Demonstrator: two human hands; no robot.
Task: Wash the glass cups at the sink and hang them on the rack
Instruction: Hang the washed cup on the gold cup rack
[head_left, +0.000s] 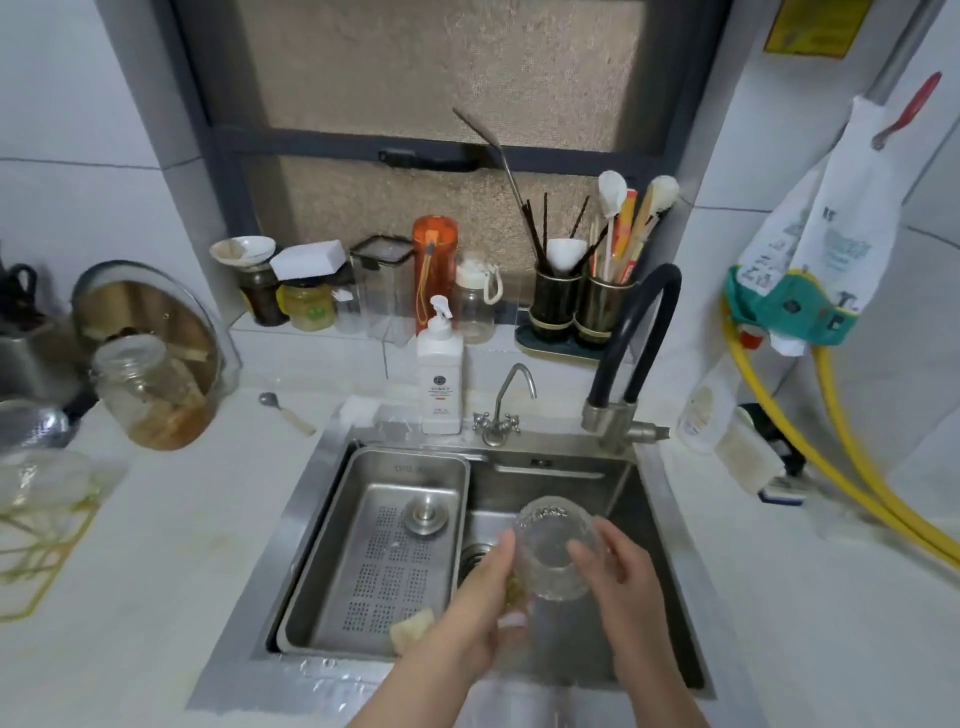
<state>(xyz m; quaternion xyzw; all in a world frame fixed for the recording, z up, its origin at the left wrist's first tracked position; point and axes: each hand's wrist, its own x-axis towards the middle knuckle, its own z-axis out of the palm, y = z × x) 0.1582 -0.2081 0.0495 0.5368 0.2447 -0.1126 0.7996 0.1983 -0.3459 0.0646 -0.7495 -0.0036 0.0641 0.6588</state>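
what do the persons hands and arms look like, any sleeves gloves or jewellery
Both arms are bare as far as the picture shows: no sleeves reach the forearms. The left hand and right hand wear no gloves. No rings, watch or bracelet show on the fingers or wrists in view. The nails look short and unpainted, though the picture is too soft to be sure.

Clear textured glass cup (555, 551), held over the stainless sink basin (613, 488) and tilted, its open mouth toward the camera and its base pointing away. The left hand (470, 610) grips its left side, with a yellowish sponge (514, 592) pressed between grip and glass; the right hand (621, 566) grips its right wall.
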